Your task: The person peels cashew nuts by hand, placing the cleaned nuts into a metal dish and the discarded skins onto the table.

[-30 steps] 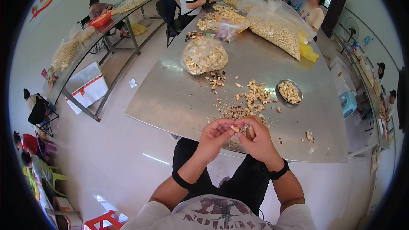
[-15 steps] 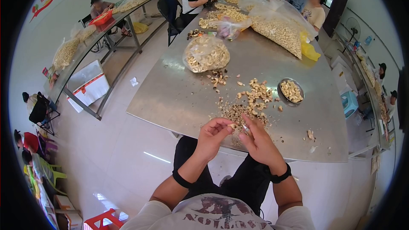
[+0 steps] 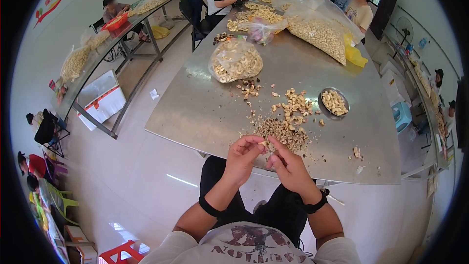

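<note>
My left hand (image 3: 241, 157) pinches a pale cashew nut (image 3: 264, 144) between thumb and fingertips, just over the table's near edge. Close beside it, my right hand (image 3: 291, 167) has its thumb and fingers drawn together near the nut. A small pale, shiny thing shows at its fingertips, too small to make out. Just beyond my hands lies a heap of brown skin and shell crumbs (image 3: 281, 133). Loose cashews (image 3: 296, 103) are spread behind that heap. To their right stands a round metal dish (image 3: 347, 109) with cashews in it.
A clear bag of cashews (image 3: 236, 60) sits at the table's left side, a larger bag (image 3: 317, 33) farther back. Scraps (image 3: 357, 152) lie at the right on the metal table (image 3: 195, 112). Several people work around this table and at side tables. A white foam box (image 3: 101, 99) is at left.
My right hand has moved left and closed in toward the nut, its fingers less spread than before. My left hand stays nearly in place with the cashew nut.
</note>
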The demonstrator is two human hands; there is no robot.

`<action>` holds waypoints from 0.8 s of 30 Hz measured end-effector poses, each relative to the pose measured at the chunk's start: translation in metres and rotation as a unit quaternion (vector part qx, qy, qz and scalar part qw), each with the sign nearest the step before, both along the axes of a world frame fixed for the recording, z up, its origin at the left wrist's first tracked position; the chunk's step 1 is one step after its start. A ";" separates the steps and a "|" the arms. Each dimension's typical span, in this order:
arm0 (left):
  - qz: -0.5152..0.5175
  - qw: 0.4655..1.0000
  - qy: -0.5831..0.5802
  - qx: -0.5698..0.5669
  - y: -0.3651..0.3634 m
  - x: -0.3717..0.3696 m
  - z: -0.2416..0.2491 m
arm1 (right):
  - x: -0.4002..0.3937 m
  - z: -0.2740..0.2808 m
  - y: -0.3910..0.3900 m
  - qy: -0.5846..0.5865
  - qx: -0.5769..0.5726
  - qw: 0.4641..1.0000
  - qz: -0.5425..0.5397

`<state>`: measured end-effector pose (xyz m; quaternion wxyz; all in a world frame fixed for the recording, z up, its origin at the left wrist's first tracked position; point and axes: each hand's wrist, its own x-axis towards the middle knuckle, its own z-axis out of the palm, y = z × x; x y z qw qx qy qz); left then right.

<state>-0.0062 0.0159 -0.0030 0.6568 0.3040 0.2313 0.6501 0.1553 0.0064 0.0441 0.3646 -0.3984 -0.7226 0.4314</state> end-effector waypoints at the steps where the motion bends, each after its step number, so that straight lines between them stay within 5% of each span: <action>1: 0.000 1.000 0.001 0.000 0.000 0.000 -0.001 | -0.001 -0.002 0.001 0.005 -0.002 1.000 0.001; 24: 0.045 0.998 0.026 -0.032 -0.005 0.006 -0.002 | -0.011 -0.020 0.001 0.084 -0.049 0.995 -0.032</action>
